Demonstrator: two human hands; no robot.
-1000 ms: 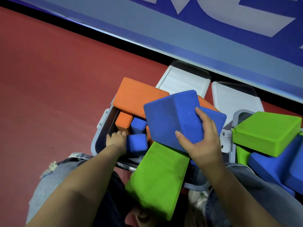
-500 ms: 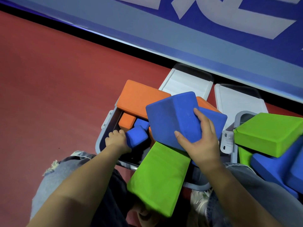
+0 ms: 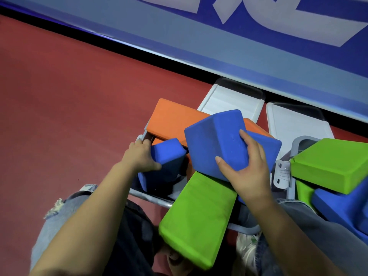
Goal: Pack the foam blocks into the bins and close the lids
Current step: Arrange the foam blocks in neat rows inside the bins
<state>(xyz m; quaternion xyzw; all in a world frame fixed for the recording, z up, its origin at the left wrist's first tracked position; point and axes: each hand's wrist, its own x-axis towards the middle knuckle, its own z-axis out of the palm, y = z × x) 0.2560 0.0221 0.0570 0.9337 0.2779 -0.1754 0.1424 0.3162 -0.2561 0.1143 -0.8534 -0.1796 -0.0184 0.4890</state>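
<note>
While crouched over two grey bins on a red floor (image 3: pixel 59 100), a person works both hands among a jumble of foam blocks. The left hand (image 3: pixel 139 156) grips a small blue block (image 3: pixel 167 151) at the left bin (image 3: pixel 148 195), thumb hooked along the block's near edge and fingers curled over its far side, by the bin's left rim. The right hand (image 3: pixel 247 170) holds a large blue block (image 3: pixel 217 144) above that bin, fingers spread across its upper face and thumb pressed against the near face. Behind both blue blocks, a flat orange block (image 3: pixel 175 118) lies tilted across the bin's far left corner. A long green block (image 3: pixel 199 222) leans out over the bin's near rim, one end tucked under the large blue block and the other reaching toward the person's knees, which are in ripped denim (image 3: pixel 65 212). To the right, the second bin (image 3: pixel 298 142) is heaped with another green block (image 3: pixel 328 164) resting on blue foam (image 3: pixel 342 208). Both white lids (image 3: pixel 231 102) stand open behind the bins, near a blue-and-white banner (image 3: pixel 219 36) along the wall. A white sneaker (image 3: pixel 247 248) shows below the right forearm.
</note>
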